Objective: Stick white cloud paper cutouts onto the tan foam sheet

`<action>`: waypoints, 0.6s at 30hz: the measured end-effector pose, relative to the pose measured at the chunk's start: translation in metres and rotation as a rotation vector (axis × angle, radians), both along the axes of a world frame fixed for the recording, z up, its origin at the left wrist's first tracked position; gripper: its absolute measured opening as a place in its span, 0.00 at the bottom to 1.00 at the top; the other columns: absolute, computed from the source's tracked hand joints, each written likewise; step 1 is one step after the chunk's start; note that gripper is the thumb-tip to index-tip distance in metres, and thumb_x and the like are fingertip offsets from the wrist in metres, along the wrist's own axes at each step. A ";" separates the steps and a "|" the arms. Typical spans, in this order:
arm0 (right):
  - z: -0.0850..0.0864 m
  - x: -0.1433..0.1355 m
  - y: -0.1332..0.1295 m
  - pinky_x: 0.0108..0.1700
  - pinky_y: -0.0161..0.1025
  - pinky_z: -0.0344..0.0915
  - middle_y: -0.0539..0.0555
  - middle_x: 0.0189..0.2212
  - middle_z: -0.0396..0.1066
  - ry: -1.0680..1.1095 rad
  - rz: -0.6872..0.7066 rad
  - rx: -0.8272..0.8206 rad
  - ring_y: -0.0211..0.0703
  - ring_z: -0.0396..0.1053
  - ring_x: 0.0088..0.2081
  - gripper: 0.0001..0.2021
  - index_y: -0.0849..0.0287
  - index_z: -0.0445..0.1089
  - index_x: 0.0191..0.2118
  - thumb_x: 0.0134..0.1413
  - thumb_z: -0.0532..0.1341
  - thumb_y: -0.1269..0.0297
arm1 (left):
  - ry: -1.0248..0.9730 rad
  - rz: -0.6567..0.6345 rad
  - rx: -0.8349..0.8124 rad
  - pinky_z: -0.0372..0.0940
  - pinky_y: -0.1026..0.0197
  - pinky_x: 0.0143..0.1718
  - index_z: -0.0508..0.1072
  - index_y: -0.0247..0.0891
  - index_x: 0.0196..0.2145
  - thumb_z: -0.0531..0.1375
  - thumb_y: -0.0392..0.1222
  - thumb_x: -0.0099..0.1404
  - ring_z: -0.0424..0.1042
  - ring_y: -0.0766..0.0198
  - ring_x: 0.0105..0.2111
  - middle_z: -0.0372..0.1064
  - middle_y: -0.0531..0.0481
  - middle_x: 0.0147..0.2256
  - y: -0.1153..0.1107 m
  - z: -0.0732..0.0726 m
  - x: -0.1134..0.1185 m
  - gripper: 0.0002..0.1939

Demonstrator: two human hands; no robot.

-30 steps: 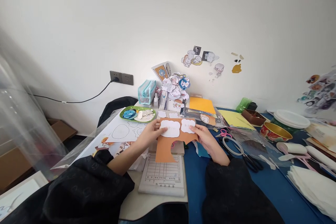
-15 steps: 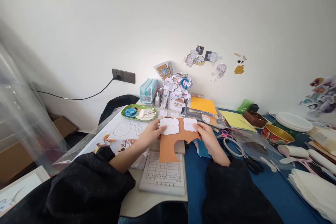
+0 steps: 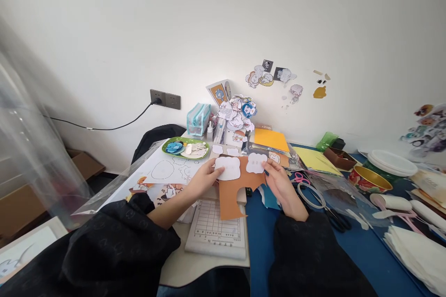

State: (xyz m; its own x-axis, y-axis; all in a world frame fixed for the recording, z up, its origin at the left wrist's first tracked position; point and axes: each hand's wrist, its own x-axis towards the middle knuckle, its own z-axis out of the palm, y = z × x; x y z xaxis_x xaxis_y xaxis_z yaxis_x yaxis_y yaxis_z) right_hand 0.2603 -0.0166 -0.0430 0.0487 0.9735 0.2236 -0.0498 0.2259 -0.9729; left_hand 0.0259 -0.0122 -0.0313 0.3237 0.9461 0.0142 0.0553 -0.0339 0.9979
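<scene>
My left hand (image 3: 205, 180) pinches a white cloud-shaped paper cutout (image 3: 227, 171) together with a sheet of orange paper (image 3: 229, 202) behind it. That sheet has a rounded notch cut out of its lower right side. Between the thumb and fingers of my right hand (image 3: 280, 185) is a second white cloud-shaped cutout (image 3: 256, 167), held by its right edge in front of the orange paper's upper right part. Faint writing marks both cutouts. Whether my right fingers also grip the orange paper I cannot tell. Below lies a pad of printed forms (image 3: 216, 236).
Two smaller white cutouts (image 3: 232, 151) lie just beyond my hands. A green tray (image 3: 167, 152) with blue and white pieces stands at the back left. To the right are black-handled scissors (image 3: 337, 220), a tape roll (image 3: 306, 195), pink scissors (image 3: 299, 177) and a gold-lined bowl (image 3: 371, 180).
The orange paper and left cutout have shifted slightly right and down. The right cutout has tilted, its right side rising, and my right fingers have opened out somewhat behind it.
</scene>
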 end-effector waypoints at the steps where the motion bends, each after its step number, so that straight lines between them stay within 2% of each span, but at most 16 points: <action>1: 0.000 -0.001 -0.001 0.45 0.43 0.64 0.54 0.35 0.70 -0.003 0.016 -0.005 0.49 0.67 0.42 0.16 0.55 0.67 0.27 0.43 0.65 0.46 | -0.008 0.000 0.015 0.68 0.57 0.29 0.65 0.38 0.48 0.58 0.54 0.58 0.74 0.52 0.38 0.73 0.44 0.38 -0.001 0.000 0.001 0.23; 4: -0.001 -0.007 -0.002 0.46 0.43 0.61 0.56 0.35 0.68 -0.147 0.000 -0.010 0.52 0.63 0.47 0.16 0.56 0.70 0.23 0.43 0.66 0.48 | -0.044 -0.010 0.065 0.69 0.56 0.31 0.64 0.40 0.45 0.59 0.54 0.58 0.74 0.52 0.36 0.74 0.48 0.33 -0.003 -0.003 0.007 0.21; 7: -0.002 -0.012 -0.002 0.45 0.43 0.60 0.55 0.33 0.63 -0.298 -0.056 0.003 0.52 0.62 0.44 0.16 0.56 0.71 0.23 0.43 0.65 0.47 | -0.065 -0.027 0.083 0.69 0.55 0.32 0.65 0.41 0.41 0.59 0.54 0.58 0.74 0.53 0.36 0.74 0.49 0.32 -0.005 -0.006 0.012 0.18; 12: 0.001 -0.020 -0.006 0.43 0.43 0.58 0.53 0.32 0.58 -0.377 -0.151 0.062 0.49 0.61 0.39 0.16 0.56 0.68 0.22 0.44 0.65 0.48 | -0.124 -0.036 0.086 0.68 0.55 0.39 0.68 0.41 0.39 0.62 0.53 0.55 0.73 0.54 0.41 0.74 0.48 0.39 -0.010 -0.004 0.019 0.18; 15: 0.003 -0.024 -0.009 0.42 0.42 0.58 0.53 0.31 0.58 -0.441 -0.196 0.115 0.48 0.62 0.37 0.17 0.56 0.66 0.21 0.45 0.64 0.48 | -0.110 -0.015 0.074 0.68 0.56 0.38 0.69 0.40 0.35 0.64 0.53 0.54 0.73 0.55 0.39 0.74 0.49 0.36 -0.010 -0.005 0.019 0.17; 18: 0.006 -0.026 -0.012 0.40 0.41 0.59 0.52 0.30 0.59 -0.412 -0.190 0.138 0.47 0.62 0.35 0.18 0.56 0.64 0.20 0.45 0.64 0.48 | -0.073 0.038 0.072 0.68 0.57 0.34 0.68 0.39 0.32 0.64 0.54 0.53 0.73 0.55 0.36 0.73 0.50 0.32 -0.007 -0.007 0.016 0.17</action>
State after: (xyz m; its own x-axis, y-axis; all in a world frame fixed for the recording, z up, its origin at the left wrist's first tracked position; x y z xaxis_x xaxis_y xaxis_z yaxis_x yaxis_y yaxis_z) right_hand 0.2342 -0.0283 -0.0373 0.1027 0.9157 0.3885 0.3884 0.3226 -0.8632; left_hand 0.0424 -0.0189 -0.0385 0.2828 0.9534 0.1051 -0.0149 -0.1052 0.9943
